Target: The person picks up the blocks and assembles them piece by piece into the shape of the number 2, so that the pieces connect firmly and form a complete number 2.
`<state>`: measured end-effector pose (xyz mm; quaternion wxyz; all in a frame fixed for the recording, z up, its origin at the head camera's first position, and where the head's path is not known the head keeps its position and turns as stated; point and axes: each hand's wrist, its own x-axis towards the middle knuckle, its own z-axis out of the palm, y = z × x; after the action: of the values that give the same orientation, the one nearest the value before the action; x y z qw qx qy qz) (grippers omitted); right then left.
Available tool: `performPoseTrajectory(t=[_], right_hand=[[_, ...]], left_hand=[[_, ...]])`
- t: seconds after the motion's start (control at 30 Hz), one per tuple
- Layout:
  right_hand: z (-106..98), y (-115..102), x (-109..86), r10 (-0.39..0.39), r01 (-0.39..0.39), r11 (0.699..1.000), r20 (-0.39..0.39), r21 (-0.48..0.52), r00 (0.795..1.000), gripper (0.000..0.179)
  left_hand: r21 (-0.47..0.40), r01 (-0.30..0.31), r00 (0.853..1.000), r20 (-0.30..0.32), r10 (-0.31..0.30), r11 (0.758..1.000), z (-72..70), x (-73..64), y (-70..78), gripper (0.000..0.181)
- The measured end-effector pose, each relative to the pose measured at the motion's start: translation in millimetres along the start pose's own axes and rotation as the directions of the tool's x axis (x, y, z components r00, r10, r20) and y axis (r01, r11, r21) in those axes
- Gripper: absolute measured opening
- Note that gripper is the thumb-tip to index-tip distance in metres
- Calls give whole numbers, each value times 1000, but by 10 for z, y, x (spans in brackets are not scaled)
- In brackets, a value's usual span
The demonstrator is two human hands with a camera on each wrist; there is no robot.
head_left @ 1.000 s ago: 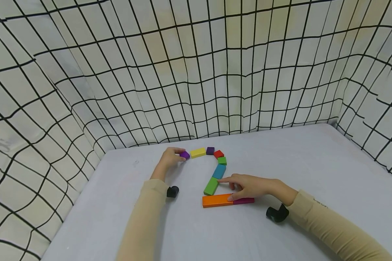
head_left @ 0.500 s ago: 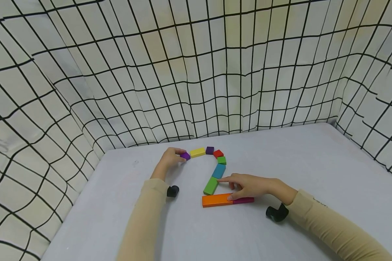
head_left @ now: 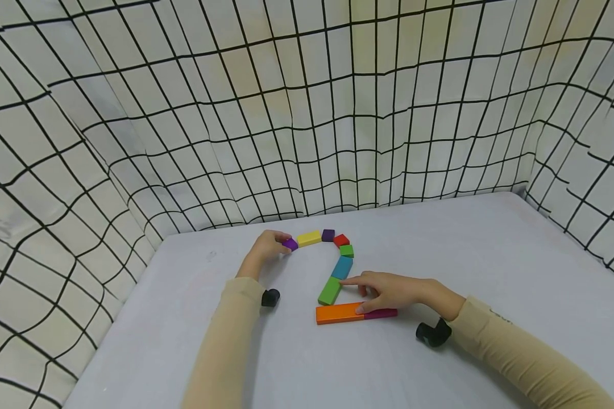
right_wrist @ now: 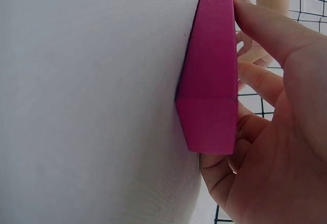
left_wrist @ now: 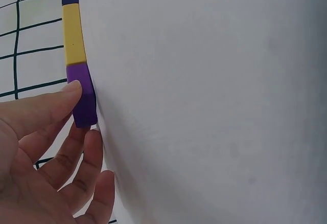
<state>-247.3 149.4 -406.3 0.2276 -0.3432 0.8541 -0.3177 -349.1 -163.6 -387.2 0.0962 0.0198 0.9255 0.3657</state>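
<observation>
In the head view, my left hand pinches a purple block at the left end of a curved row of coloured blocks. The left wrist view has the thumb on that block, its end touching a yellow block. My right hand reaches in from the right. Its index fingertip touches a long green block, and its thumb rests on an orange block near where that meets a magenta block. In the right wrist view the magenta block lies along the palm side, not gripped.
From the yellow block the row curves through a dark purple block, a red block, a small green block and a blue block. Black netting over white sheeting walls the white table.
Both hands and all the blocks hold their places. Only a very slight shift of the whole head view is visible.
</observation>
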Motion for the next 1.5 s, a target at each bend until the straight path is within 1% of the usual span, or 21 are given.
performPoseTrajectory(t=[0.27, 0.43, 0.73, 0.93, 1.13, 1.3, 1.5], right_hand=[[0, -4, 16, 8, -8, 999, 2, -35, 1000, 66], [-4, -2, 19, -3, 3, 1000, 2, -27, 1000, 66], [14, -3, 25, 5, -4, 999, 3, -33, 1000, 67], [15, -1, 32, 4, -4, 999, 2, -36, 1000, 67], [12, 5, 24, -6, 6, 1000, 3, -28, 1000, 66], [16, 10, 23, -12, 12, 1000, 0, -22, 1000, 65], [6, 8, 13, -8, 8, 1000, -3, -15, 1000, 65]], left_hand=[[12, -8, 1000, -2, 8, 1000, -6, 9, 0, 46], [17, -13, 1000, 2, 13, 1000, -9, 17, -6, 46], [20, -18, 1000, 5, 18, 1000, -7, 16, -15, 47], [20, -3, 1000, 6, 3, 1000, -5, 34, -21, 49], [9, 1, 1000, 9, -1, 1000, -16, 10, -19, 49], [-14, 3, 1000, 6, -3, 1000, -35, -11, -52, 50], [-29, -16, 1000, -8, 16, 999, -85, -53, -108, 51]])
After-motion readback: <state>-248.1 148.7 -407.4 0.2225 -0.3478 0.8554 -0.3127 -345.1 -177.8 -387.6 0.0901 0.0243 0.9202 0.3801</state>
